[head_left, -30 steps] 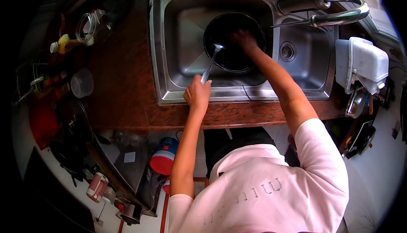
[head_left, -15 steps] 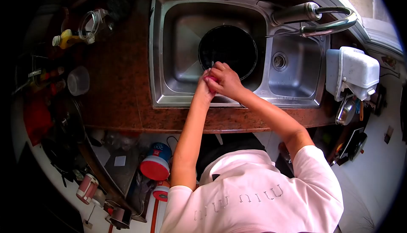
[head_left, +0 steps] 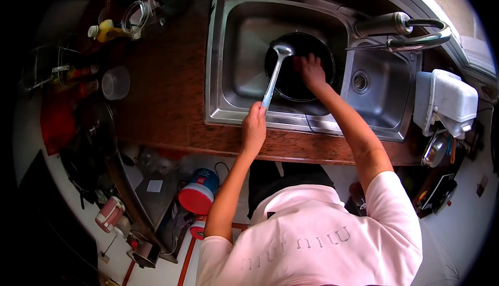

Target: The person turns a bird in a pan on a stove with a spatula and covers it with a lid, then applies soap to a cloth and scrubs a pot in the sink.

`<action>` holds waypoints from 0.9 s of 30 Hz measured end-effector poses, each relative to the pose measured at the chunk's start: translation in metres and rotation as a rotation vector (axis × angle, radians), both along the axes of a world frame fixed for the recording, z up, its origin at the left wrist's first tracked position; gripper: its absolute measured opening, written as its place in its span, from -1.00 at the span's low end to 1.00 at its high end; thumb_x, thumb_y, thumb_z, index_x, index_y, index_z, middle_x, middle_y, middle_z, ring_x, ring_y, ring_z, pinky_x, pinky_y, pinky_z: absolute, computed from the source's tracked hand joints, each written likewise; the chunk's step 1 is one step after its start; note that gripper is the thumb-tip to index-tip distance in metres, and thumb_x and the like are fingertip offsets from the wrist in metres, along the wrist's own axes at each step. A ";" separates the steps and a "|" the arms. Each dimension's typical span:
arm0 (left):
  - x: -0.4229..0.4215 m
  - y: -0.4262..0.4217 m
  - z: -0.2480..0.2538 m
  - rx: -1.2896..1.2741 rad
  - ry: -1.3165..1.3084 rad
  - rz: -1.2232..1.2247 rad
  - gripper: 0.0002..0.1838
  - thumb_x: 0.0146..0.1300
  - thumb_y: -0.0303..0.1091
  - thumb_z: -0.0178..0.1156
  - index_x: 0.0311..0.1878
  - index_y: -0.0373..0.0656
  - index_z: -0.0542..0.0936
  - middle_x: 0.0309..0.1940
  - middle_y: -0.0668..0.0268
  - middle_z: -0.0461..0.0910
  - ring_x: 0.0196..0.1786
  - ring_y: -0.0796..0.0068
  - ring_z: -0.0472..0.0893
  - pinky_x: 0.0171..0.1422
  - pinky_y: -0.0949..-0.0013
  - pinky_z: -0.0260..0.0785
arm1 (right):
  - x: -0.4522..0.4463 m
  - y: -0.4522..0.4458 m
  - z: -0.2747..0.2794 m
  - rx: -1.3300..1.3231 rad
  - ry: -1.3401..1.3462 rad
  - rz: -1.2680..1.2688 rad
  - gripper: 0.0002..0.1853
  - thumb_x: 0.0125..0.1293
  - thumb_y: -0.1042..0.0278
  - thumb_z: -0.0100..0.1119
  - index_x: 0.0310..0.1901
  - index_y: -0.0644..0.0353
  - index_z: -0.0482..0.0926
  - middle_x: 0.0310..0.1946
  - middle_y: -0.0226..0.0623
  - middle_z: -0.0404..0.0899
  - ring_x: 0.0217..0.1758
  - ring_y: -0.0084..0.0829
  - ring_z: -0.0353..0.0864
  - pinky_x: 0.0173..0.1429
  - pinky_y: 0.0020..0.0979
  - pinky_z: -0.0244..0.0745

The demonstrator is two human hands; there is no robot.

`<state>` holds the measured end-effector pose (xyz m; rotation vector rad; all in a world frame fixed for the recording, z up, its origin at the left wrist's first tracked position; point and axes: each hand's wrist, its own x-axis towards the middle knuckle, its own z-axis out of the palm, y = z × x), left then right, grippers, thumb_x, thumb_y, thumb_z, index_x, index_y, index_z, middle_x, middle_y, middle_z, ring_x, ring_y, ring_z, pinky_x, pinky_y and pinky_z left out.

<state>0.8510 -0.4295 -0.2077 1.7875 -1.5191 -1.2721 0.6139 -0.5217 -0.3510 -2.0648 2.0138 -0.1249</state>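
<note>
My left hand [head_left: 254, 130] is closed around the handle of a metal ladle [head_left: 275, 73], in front of the large sink basin. The ladle's head points away from me, over the left part of a round black pot [head_left: 299, 91] that sits in the basin. Over the pot's inside is my right hand [head_left: 313, 73], its fingers slightly blurred. At its thumb side shows a small red pad [head_left: 297, 63], partly hidden and dark; its exact kind cannot be made out. The hand appears to grip it.
The steel sink [head_left: 221, 67] has a smaller drain basin on the right, with a faucet [head_left: 405, 34] behind. A white plastic container [head_left: 452, 96] stands to the right. On the left counter are a clear tub [head_left: 115, 83], a glass jar [head_left: 136, 20] and a yellow bottle [head_left: 106, 30].
My hands were together at the pot's near rim around something red. They have parted: the left now holds a ladle, and the right has moved forward over the pot. The view has shifted slightly.
</note>
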 end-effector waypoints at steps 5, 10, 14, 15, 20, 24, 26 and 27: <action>0.039 0.015 0.015 -0.142 -0.025 0.173 -0.75 0.44 -0.35 -0.05 0.02 -0.31 0.47 -0.30 0.07 0.59 -0.26 0.27 0.59 -0.14 0.32 0.41 | -0.015 0.013 -0.029 0.283 0.087 0.274 -0.45 0.18 0.33 0.08 0.27 -0.07 0.33 0.28 -0.06 0.21 0.25 0.06 0.35 0.04 -0.11 0.56; 0.073 0.014 0.024 -0.253 -0.114 0.316 -0.75 0.43 -0.36 -0.02 0.03 -0.30 0.49 -0.23 0.08 0.61 -0.19 0.24 0.60 -0.09 0.32 0.41 | -0.011 0.007 -0.012 0.397 0.078 0.226 -0.42 0.15 0.38 0.06 0.27 -0.22 0.36 0.38 -0.09 0.12 0.31 0.03 0.31 0.17 -0.06 0.48; 0.102 0.026 0.011 -0.352 -0.217 0.365 -0.76 0.41 -0.38 0.02 0.03 -0.31 0.49 -0.16 0.09 0.58 -0.11 0.23 0.57 -0.02 0.30 0.40 | -0.011 0.013 -0.036 0.198 0.081 0.236 -0.53 0.17 0.34 0.05 0.15 -0.24 0.46 0.33 -0.14 0.19 0.27 0.04 0.33 0.12 -0.06 0.51; 0.110 0.025 0.006 -0.356 -0.241 0.406 -0.75 0.42 -0.37 0.01 0.04 -0.32 0.49 -0.16 0.09 0.56 -0.10 0.23 0.55 0.00 0.29 0.39 | -0.014 0.013 -0.049 0.166 0.093 0.248 -0.49 0.16 0.34 0.08 0.19 -0.22 0.43 0.35 -0.10 0.16 0.29 0.05 0.31 0.13 -0.07 0.50; 0.146 0.007 -0.017 -0.383 -0.429 0.499 -0.72 0.42 -0.31 0.03 0.02 -0.32 0.51 -0.19 0.12 0.50 -0.13 0.22 0.50 -0.02 0.26 0.34 | -0.015 0.003 -0.035 0.312 0.196 0.323 -0.39 0.10 0.22 0.21 0.25 -0.19 0.35 0.35 -0.07 0.14 0.30 0.11 0.27 0.18 -0.01 0.45; 0.171 0.005 -0.042 -0.349 -0.413 0.575 -0.71 0.41 -0.29 0.03 0.03 -0.31 0.51 -0.19 0.14 0.49 -0.15 0.20 0.49 -0.01 0.25 0.33 | -0.005 -0.013 0.001 0.387 0.173 0.162 -0.32 0.04 0.07 0.30 0.25 -0.19 0.34 0.33 -0.09 0.16 0.28 0.08 0.28 0.22 0.10 0.37; 0.176 0.007 -0.046 -0.348 -0.386 0.570 -0.71 0.40 -0.30 0.04 0.02 -0.30 0.52 -0.18 0.14 0.49 -0.12 0.19 0.47 0.02 0.23 0.31 | -0.002 -0.012 -0.004 0.334 0.258 0.167 -0.33 0.05 0.05 0.30 0.25 -0.22 0.33 0.33 -0.11 0.17 0.27 0.05 0.30 0.21 0.10 0.37; 0.173 0.007 -0.045 -0.355 -0.453 0.561 -0.72 0.39 -0.30 0.06 0.03 -0.28 0.52 -0.16 0.15 0.48 -0.10 0.18 0.46 0.05 0.21 0.29 | 0.001 -0.010 -0.014 0.305 0.350 0.222 -0.36 0.09 0.07 0.27 0.25 -0.23 0.32 0.33 -0.12 0.17 0.26 0.04 0.32 0.20 0.08 0.39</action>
